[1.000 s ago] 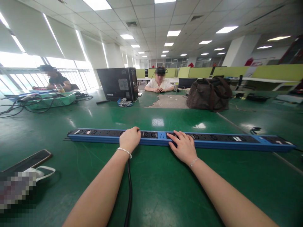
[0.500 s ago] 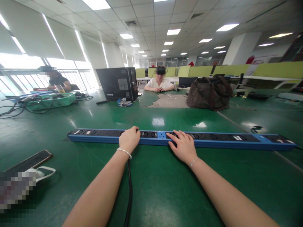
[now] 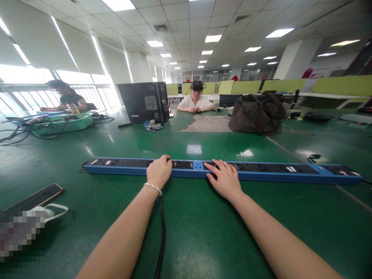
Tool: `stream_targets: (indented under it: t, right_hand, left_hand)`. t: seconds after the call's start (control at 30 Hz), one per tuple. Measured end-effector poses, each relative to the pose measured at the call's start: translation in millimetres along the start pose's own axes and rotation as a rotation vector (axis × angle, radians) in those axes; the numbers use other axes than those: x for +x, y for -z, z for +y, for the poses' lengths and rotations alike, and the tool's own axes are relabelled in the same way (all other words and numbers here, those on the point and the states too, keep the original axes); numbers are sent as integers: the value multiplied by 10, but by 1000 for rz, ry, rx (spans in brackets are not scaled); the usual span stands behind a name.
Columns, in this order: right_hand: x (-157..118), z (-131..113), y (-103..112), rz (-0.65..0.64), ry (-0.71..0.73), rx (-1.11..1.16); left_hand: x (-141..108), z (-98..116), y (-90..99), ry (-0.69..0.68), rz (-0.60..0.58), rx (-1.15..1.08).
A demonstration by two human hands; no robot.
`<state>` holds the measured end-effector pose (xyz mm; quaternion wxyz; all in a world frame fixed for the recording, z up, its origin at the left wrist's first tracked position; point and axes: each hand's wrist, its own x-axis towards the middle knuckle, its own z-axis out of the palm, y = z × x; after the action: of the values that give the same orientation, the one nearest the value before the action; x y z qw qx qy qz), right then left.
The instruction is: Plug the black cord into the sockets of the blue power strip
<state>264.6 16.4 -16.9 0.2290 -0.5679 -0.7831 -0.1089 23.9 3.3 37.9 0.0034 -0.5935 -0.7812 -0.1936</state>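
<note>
A long blue and black power strip (image 3: 276,168) lies across the green table, its sockets facing up. My left hand (image 3: 159,170) is closed over the strip, left of its light-blue socket. From beneath that wrist a black power cable (image 3: 162,232) runs down toward me; its upper end is hidden by the hand, so I cannot tell whether it is in a socket. My right hand (image 3: 225,178) rests on the strip just right of the light-blue socket, fingers spread over the black top and thumb near the front edge.
A phone (image 3: 37,197) lies at the near left beside a white-handled object (image 3: 55,211). Farther back are a green basket (image 3: 66,123) with cables, a black computer case (image 3: 142,102), gloves (image 3: 152,125) and a brown bag (image 3: 255,114). Two people sit beyond.
The cable's hanging part has shifted slightly to the right below my left wrist. Both hands and the power strip stay practically where they were.
</note>
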Motion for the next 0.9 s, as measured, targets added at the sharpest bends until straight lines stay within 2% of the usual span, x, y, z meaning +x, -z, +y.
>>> stream_targets:
  t: [0.23, 0.33, 0.37, 0.47, 0.5, 0.6, 0.7, 0.8, 0.9]
  right_hand:
    - [5, -8, 13, -11, -6, 3]
    - [4, -7, 9, -12, -13, 13]
    - [3, -6, 6, -10, -17, 15]
    - [2, -5, -3, -7, -20, 13]
    - [1, -7, -4, -8, -18, 11]
    - [-3, -15, 1, -11, -19, 1]
    - [-6, -19, 8, -12, -25, -13]
    - [-6, -14, 9, -12, -19, -22]
    - [-6, -8, 7, -15, -11, -22]
  left_hand:
    - [-26, -5, -108, 6, 34, -16]
    - [-31, 17, 6, 15, 77, -44]
    - [-28, 20, 104, 25, 126, -65]
    - [-8, -15, 500, 88, 514, -229]
    - [0, -44, 625, 92, 544, -273]
    - [19, -170, 843, 120, 449, -340]
    - [47, -300, 853, 127, 307, -370]
    - [99, -391, 832, 139, 255, -379]
    - [158, -465, 850, 177, 184, -287]
